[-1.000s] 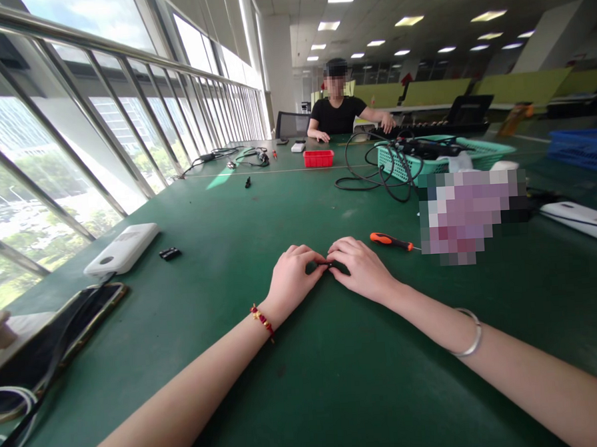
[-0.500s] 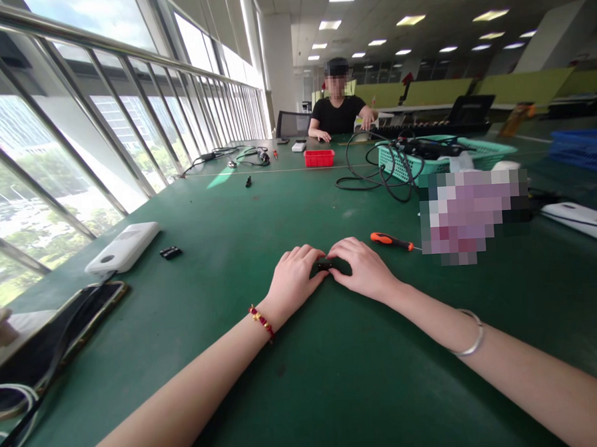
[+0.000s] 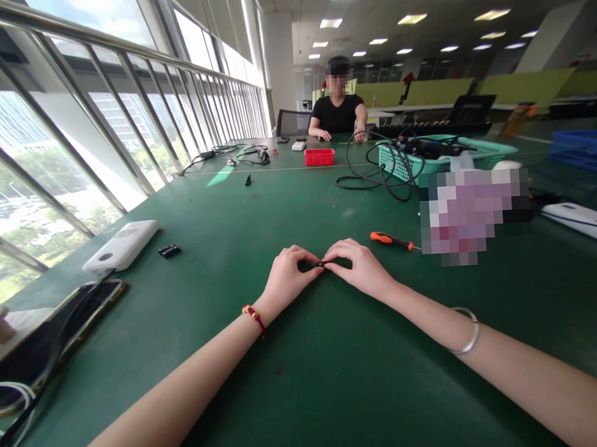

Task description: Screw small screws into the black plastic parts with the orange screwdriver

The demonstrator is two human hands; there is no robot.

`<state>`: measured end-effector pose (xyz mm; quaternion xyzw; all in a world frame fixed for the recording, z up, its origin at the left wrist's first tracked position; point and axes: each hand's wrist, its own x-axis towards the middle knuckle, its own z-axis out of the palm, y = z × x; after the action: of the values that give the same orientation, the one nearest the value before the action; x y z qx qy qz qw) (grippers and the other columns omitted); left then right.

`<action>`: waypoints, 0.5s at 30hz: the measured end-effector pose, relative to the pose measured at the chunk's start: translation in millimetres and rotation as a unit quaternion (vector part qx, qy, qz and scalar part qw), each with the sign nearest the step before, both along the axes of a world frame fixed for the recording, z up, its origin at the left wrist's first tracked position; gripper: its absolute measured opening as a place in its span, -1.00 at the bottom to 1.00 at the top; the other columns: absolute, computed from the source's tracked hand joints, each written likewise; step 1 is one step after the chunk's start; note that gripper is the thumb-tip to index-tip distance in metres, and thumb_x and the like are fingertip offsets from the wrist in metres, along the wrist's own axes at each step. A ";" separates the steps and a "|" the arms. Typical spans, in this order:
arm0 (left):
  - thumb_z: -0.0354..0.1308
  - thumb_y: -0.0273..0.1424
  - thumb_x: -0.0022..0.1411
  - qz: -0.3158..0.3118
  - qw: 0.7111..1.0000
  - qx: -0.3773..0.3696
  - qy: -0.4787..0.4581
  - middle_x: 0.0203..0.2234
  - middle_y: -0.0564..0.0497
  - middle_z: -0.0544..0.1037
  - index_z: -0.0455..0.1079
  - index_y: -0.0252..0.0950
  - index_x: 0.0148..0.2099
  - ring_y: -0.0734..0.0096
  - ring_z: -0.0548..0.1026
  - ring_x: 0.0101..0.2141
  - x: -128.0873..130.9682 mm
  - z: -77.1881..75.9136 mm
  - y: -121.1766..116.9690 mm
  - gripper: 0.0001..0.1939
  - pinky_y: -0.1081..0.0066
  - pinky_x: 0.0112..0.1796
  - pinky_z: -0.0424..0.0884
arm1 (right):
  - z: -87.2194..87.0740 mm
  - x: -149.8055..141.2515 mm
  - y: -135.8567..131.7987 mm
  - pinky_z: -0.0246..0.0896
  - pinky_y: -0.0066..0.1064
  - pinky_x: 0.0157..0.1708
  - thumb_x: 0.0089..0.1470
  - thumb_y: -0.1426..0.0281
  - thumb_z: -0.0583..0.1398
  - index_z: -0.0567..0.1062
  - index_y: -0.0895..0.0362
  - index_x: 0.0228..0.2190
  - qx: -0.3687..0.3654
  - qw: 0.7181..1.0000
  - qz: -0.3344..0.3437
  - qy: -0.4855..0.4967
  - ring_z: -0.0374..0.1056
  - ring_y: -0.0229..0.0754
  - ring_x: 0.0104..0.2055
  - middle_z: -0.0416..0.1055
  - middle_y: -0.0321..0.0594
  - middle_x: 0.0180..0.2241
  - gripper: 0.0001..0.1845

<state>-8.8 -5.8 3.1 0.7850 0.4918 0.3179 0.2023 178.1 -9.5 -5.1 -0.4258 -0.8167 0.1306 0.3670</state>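
Observation:
Over the middle of the green table (image 3: 307,383), my left hand (image 3: 287,277) and my right hand (image 3: 363,268) meet at the fingertips. Between them they pinch a small black part (image 3: 321,264), too small and too covered to name. Both hands are closed on it, thumbs below and fingers above. A screwdriver (image 3: 392,240) with an orange and black handle lies just beyond my right hand. Farther left of my left hand rests a small black block (image 3: 169,251).
At the left are a white power bank (image 3: 122,246) and a phone (image 3: 58,323) with a cable. A red tray (image 3: 319,157) and a teal basket (image 3: 400,161) with black cables stand farther back. A person (image 3: 339,114) sits across the table. Metal railing (image 3: 120,66) runs along the left.
My hands have shifted slightly left, and the black part shows between the fingertips at a changed angle. The person opposite has drawn one arm back in toward the body.

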 end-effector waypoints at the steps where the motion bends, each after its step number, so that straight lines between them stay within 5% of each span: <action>1: 0.25 -0.32 0.06 0.000 1.000 -0.008 -0.009 -0.32 -0.02 0.54 0.51 -0.24 -0.33 0.24 0.46 -0.20 -0.4 0.3 0.5 -0.88 0.25 -0.11 0.36 | 0.1 0.2 0.0 0.27 -0.24 -0.11 0.06 0.44 0.22 0.54 0.09 -0.41 -0.012 1.000 0.000 0.019 0.34 -0.15 -0.19 0.51 -0.23 -0.32 -0.93; 8: 0.26 -0.30 0.04 -0.004 0.999 -0.013 -0.031 -0.34 0.00 0.57 0.51 -0.25 -0.33 0.27 0.49 -0.24 -0.4 1.1 1.1 -0.86 0.29 -0.15 0.38 | -0.9 0.9 1.3 0.27 -0.24 -0.14 0.06 0.44 0.21 0.56 0.08 -0.43 -0.034 0.997 0.002 0.067 0.37 -0.16 -0.23 0.53 -0.24 -0.35 -0.90; 15: 0.24 -0.31 0.05 -0.009 0.999 -0.014 -0.039 -0.35 0.00 0.58 0.50 -0.26 -0.34 0.30 0.51 -0.29 -0.1 2.1 -1.0 -0.86 0.31 -0.19 0.39 | 5.7 3.4 -2.5 0.24 -0.21 -0.13 0.14 0.43 0.14 0.54 0.09 -0.38 0.093 0.991 0.005 -0.092 0.32 -0.10 -0.13 0.50 -0.17 -0.28 -0.84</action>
<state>-8.9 -6.7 5.2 0.7733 0.4812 0.3395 0.2350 181.5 -11.9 0.6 -0.3956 -0.8580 0.0161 0.3273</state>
